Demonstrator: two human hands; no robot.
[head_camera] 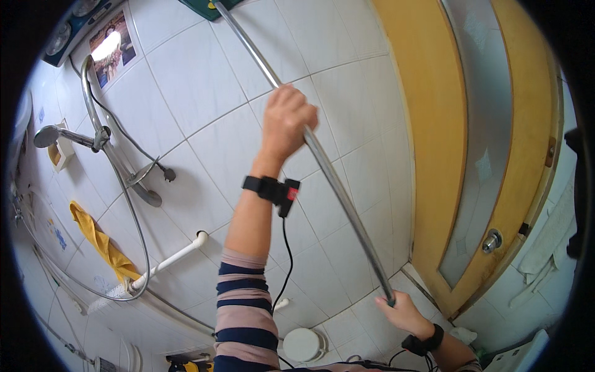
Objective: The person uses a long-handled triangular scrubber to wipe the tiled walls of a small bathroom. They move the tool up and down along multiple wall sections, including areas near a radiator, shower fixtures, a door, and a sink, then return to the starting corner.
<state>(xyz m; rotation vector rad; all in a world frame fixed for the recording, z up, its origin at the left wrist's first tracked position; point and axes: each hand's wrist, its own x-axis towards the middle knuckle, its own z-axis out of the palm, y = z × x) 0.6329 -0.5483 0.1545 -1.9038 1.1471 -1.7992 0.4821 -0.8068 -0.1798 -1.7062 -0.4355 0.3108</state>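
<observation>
A long metal pole [341, 197] slants across the view in front of a white tiled wall [218, 153]. My left hand [289, 118] is raised and closed around its upper part. Lower down on the right, my right hand [405, 312] grips the pole near its dark end cap. At the top edge, the pole joins a flat green head [197, 7] with a small yellow piece at the joint; the frame cuts off the rest of the head. Black straps with cables circle both my wrists.
On the left wall hang a hand shower [62, 136] with its hose, a hanging plug [169, 174], and a yellow cloth [100, 242] by a white pipe [172, 260]. A yellow wooden door [432, 139] with a glass panel stands right. Below is a white round-lidded container [301, 345].
</observation>
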